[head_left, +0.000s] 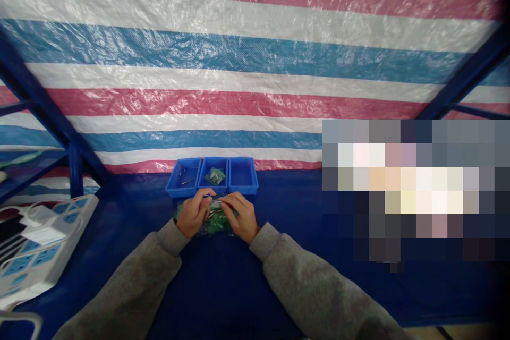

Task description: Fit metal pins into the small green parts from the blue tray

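My left hand (pixel 194 213) and my right hand (pixel 241 215) are close together in front of the blue bins, fingers pinched. Between their fingertips is something small, pale and thin, too small to name. Just below lies a pile of green material (pixel 217 223), seemingly in clear plastic, with a few thin shiny pieces on top; the hands partly cover it. Behind them, the left blue bin (pixel 184 191) holds a few thin metal pieces. A small green and whitish packet (pixel 215 175) sits in the middle bin. The right blue bin (pixel 244 190) shows its bare bottom.
A white power strip (pixel 59 265) with plugs and cables (pixel 40 218) lies at the left on the blue table (pixel 223 297). Blue metal frame bars (pixel 75 170) rise at both sides. A striped plastic sheet (pixel 239 53) hangs behind. Blurred blocks hide the right side.
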A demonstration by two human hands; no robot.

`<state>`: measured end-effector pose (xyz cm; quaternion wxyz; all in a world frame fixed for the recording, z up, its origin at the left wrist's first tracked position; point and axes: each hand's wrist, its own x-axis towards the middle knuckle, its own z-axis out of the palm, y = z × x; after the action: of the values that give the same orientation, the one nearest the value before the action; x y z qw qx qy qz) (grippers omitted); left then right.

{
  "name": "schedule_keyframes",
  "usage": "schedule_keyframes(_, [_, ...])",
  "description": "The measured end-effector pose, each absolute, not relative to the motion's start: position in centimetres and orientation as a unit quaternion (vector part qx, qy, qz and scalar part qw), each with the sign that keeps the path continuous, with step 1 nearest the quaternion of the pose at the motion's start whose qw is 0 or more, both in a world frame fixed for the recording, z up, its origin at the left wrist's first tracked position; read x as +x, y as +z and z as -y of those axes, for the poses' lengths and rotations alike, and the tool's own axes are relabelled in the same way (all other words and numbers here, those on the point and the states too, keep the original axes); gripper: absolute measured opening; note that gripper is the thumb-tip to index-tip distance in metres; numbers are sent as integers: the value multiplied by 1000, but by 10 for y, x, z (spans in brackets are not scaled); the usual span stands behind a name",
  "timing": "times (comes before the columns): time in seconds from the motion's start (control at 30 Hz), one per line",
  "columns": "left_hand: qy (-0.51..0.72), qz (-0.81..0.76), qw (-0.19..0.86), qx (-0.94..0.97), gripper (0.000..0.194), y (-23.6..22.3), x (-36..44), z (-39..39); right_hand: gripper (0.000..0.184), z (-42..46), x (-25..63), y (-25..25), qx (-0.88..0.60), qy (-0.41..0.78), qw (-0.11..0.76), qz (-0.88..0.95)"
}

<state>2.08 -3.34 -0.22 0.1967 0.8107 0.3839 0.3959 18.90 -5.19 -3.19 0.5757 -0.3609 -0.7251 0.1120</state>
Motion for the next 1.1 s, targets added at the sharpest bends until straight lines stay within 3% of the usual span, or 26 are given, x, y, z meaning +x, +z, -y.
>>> schedule_keyframes(0.27, [389,-378,170,823,26,-3,17,31,17,52,189,-32,-366,117,587,712])
schedule_keyframes(0.57, [421,-367,46,828,18,-1,18,27,20,53,191,-31,-386,104,611,683])
schedule_keyframes(1.1, [395,-359,38,845,29,6,19,32,17,50,190,-36,-392,111,585,701])
